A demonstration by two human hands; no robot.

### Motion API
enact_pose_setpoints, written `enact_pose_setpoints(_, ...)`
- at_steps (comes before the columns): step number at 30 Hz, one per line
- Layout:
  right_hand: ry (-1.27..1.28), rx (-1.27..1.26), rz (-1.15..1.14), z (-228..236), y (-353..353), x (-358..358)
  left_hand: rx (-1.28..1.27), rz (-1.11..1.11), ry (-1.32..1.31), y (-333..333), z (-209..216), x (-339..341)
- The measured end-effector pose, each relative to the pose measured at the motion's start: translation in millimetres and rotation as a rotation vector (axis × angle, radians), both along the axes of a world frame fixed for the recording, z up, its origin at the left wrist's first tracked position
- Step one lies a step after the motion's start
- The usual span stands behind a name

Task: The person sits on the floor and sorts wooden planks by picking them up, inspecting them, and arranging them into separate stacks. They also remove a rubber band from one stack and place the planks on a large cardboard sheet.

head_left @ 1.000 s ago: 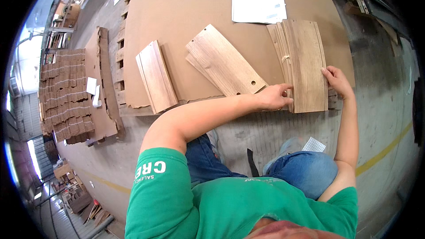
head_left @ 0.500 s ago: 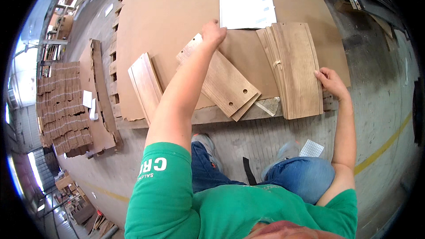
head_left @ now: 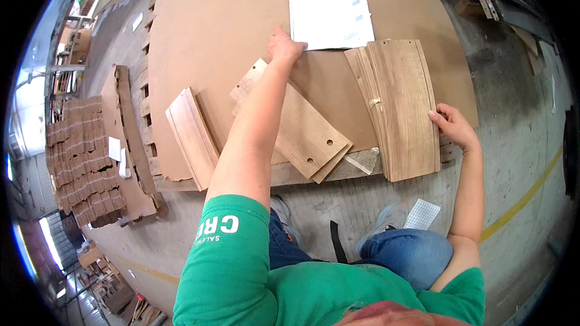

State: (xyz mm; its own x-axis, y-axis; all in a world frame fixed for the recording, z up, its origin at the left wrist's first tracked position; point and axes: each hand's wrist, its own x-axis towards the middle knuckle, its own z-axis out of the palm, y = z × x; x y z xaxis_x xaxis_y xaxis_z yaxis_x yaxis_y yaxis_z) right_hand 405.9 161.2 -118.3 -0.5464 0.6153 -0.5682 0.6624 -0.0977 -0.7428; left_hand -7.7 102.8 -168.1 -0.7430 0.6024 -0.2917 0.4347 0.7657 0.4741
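Note:
My left hand (head_left: 286, 47) reaches over the brown cardboard sheet (head_left: 211, 18), its fingers apart and seemingly empty. Its thumb lies at the lower left corner of a white printed paper (head_left: 329, 12). Below my left forearm, two wood-grain boards (head_left: 302, 127) with round holes rest askew, one on the other. At the right, my right hand (head_left: 456, 125) grips the right edge of a stack of wood-grain boards (head_left: 403, 108), thumb on the top face and the other fingers partly hidden behind the edge. A small light strip pokes out on the stack's left side.
Another wood-grain board (head_left: 192, 136) lies left of my forearm. The cardboard covers a wooden pallet (head_left: 290, 173). Bundled brown cardboard pieces (head_left: 84, 160) stand at the far left. My shoes, a black strap (head_left: 338, 241) and a checked paper (head_left: 422, 214) are on the floor.
The whole view has shifted slightly, so the boards appear lower. My left hand has moved a little left and down beside the paper. The right hand keeps its hold on the stack's edge.

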Motion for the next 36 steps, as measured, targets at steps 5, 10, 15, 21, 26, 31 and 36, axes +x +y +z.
enact_pose_setpoints(5, 0.018, 0.0, 0.027, -5, 2, 1, 0.055, 0.034, -0.027, 1, -12, -7)
enact_pose_setpoints(10, -0.04, -0.003, 0.073, -2, 6, 2, 0.042, 0.056, -0.138, 3, 5, -3)
enact_pose_setpoints(15, -0.025, -0.007, 0.062, -1, 4, 1, 0.027, 0.061, -0.1, -2, -7, -13)
enact_pose_setpoints(21, -0.034, -0.017, 0.028, 6, -1, -2, 0.062, -0.061, 0.087, -14, -6, -16)
enact_pose_setpoints(26, -0.035, -0.002, 0.03, 7, -2, -3, 0.252, -0.384, 0.632, -41, -18, 15)
enact_pose_setpoints(31, -0.024, 0.021, 0.028, 4, 1, 2, 0.0, -0.54, -0.33, -72, 45, 98)
enact_pose_setpoints(36, -0.098, 0.071, 0.126, 5, 13, 2, 0.0, -0.605, -0.927, -134, 125, 171)
